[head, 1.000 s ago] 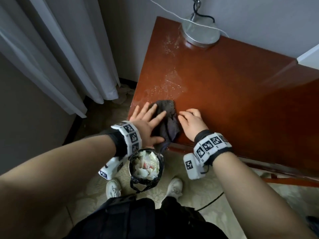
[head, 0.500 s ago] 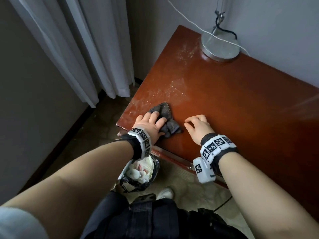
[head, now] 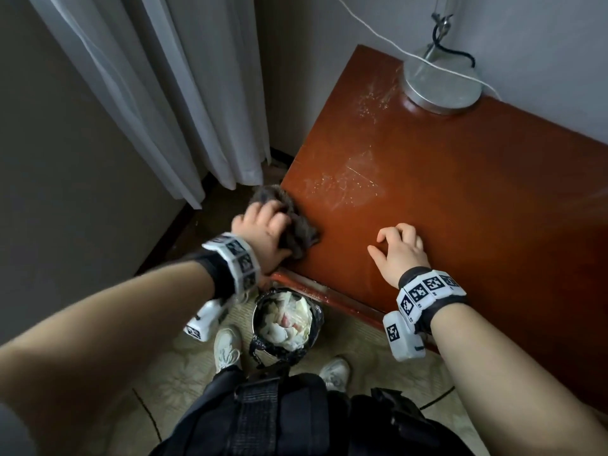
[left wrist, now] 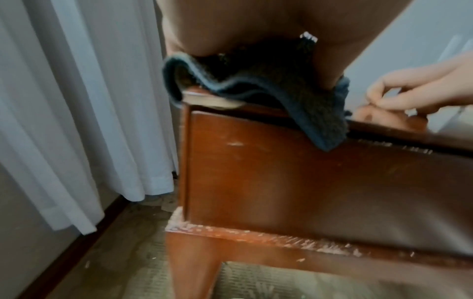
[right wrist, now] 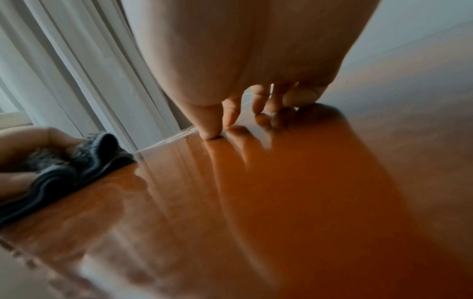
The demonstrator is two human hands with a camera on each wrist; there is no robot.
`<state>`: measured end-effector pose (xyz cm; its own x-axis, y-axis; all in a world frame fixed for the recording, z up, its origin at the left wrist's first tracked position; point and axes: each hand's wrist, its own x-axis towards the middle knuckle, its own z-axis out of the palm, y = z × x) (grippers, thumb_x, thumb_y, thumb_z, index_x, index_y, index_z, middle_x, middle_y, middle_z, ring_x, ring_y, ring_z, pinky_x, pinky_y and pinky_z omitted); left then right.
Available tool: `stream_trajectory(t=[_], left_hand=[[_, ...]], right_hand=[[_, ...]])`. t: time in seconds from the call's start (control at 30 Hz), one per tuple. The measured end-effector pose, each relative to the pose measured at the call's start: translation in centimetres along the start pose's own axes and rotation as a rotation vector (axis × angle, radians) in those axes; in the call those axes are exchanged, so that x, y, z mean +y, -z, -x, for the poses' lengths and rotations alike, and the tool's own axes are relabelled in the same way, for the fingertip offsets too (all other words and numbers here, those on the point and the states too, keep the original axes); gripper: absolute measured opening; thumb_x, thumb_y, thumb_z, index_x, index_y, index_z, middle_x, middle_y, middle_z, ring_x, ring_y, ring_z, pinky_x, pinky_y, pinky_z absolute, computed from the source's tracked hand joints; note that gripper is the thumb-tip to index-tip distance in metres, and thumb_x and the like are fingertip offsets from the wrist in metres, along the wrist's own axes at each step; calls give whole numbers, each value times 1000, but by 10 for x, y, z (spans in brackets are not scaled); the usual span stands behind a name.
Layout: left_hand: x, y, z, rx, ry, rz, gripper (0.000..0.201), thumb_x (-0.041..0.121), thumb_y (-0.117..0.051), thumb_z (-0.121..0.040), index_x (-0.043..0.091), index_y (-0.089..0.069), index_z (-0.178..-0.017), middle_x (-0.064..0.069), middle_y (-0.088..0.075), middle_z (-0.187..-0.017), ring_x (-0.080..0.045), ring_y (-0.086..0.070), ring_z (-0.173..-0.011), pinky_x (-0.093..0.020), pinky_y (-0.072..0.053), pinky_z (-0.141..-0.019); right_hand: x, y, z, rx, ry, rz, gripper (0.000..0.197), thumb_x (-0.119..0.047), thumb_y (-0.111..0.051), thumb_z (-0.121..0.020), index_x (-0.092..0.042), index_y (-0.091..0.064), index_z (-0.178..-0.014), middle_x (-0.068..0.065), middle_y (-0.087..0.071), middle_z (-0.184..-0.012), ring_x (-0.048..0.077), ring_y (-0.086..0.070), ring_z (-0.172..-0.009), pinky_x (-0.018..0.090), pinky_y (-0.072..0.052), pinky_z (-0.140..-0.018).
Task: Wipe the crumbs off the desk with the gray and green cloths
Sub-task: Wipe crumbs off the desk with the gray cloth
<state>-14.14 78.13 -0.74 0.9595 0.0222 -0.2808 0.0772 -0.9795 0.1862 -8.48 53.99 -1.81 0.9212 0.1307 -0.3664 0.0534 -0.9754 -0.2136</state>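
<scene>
The dark gray terry cloth [head: 297,230] is draping over the front-left corner of the glossy reddish wooden desk [head: 460,205]; the left hand [head: 263,230] is gripping it, fingers curled; at its three o'clock the right hand [head: 399,250] is resting fingertips on the desktop, holding nothing; pale crumbs [head: 342,185] are lying at the cloth's one o'clock.

Room corner: grey walls [head: 316,60], white curtain [head: 158,93] hanging to a patterned beige carpet [head: 362,353], dark skirting [head: 171,232] along the left wall. Round metal lamp base [head: 441,90] by the far wall, white cable [head: 371,31] trailing across it. Lined bin [head: 286,324] full of paper on the floor.
</scene>
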Motion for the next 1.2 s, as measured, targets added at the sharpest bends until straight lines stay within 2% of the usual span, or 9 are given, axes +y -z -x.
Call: stream_trajectory(t=[0.17, 0.27, 0.4, 0.53, 0.73, 0.9, 0.97, 1.1, 1.2], left_hand=[[24, -15, 6, -46, -80, -12, 63, 55, -52, -84, 29, -31, -138, 3, -13, -152, -30, -5, -141, -52, -13, -112], [27, -18, 5, -35, -194, -41, 79, 60, -48, -83, 35, -11, -147, 1, -11, -154, -30, -4, -142, -49, -6, -114], [35, -15, -17, -55, -209, -149, 86, 67, -42, -83, 47, 17, -142, -2, 26, -153, -37, 21, -140, -58, 10, -111], [39, -17, -35, -182, -209, -202, 66, 68, -29, -87, 51, 2, -143, 7, 22, -154, -39, 27, -137, -61, 13, -109], [16, -10, -51, -90, -93, -40, 61, 52, -39, -92, 39, -14, -147, 11, 1, -157, -31, 16, -143, -47, 4, -117], [-29, -5, -53, 67, 70, 413, 56, 21, -57, -91, 18, -35, -143, -2, -19, -155, -23, -22, -142, -27, -20, -112], [-37, 3, -50, 146, 68, 489, 55, 16, -59, -89, 12, -40, -140, -8, -26, -152, -24, -29, -139, -27, -23, -111], [-16, 19, -59, 229, -408, 311, 58, 40, -47, -82, 7, -50, -131, -28, -43, -136, -51, -38, -126, -62, -25, -106], [31, 10, -59, -6, -652, 51, 62, 49, -40, -85, 28, -32, -143, -13, -22, -153, -45, -15, -139, -64, -14, -110]], right_hand=[[1, -3, -1, -3, 2, 6, 26, -39, -46, -94, -22, -48, -113, 3, -30, -135, 26, -36, -123, 36, -36, -100], [2, -4, -1, -1, 6, 16, 26, -39, -45, -95, -22, -47, -114, 4, -30, -135, 26, -35, -123, 37, -35, -100], [2, -2, -2, -15, 1, 24, 26, -39, -45, -95, -22, -46, -114, 3, -29, -135, 26, -35, -123, 36, -33, -101], [2, -1, -2, -28, 1, 25, 27, -39, -45, -95, -21, -46, -115, 4, -29, -136, 27, -35, -124, 36, -33, -101], [0, -1, -1, -23, -4, 20, 28, -39, -44, -95, -22, -46, -116, 4, -28, -138, 26, -34, -126, 35, -33, -103], [-1, -3, 0, 0, -14, 21, 27, -39, -45, -95, -21, -47, -114, 3, -30, -136, 25, -35, -124, 35, -33, -102], [-3, -2, 1, -5, -17, 24, 27, -39, -44, -95, -21, -47, -114, 3, -29, -136, 25, -34, -124, 35, -32, -103], [-3, 4, -2, -65, -31, -4, 25, -38, -47, -94, -20, -49, -112, 3, -29, -137, 25, -34, -125, 34, -33, -102], [6, 17, -15, -80, -46, -130, 24, -32, -52, -93, -19, -55, -113, 7, -34, -133, 24, -45, -115, 30, -34, -103]])
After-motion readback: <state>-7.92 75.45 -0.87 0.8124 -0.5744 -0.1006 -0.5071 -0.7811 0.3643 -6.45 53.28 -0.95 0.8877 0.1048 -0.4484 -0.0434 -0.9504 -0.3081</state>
